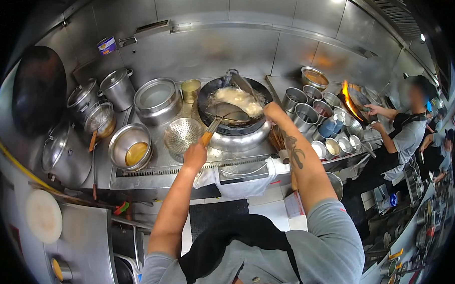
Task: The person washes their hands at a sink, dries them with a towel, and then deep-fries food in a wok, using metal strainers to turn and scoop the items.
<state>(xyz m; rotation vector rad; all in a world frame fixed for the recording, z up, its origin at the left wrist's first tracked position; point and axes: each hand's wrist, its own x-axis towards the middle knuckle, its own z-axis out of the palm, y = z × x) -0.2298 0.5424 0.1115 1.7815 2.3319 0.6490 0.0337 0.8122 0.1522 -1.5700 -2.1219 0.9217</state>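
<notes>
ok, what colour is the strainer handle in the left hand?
Strainer handle: yellowish-brown, best seen in the head view.

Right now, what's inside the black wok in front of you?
Pale froth shows in the wok. A round skimmer in the left hand covers the near part, and a dark ladle overlaps the far side. Whatever lies beneath those tools, or under the froth, can't be seen.

Wok partly hidden behind strainer; contents indistinct.
</notes>
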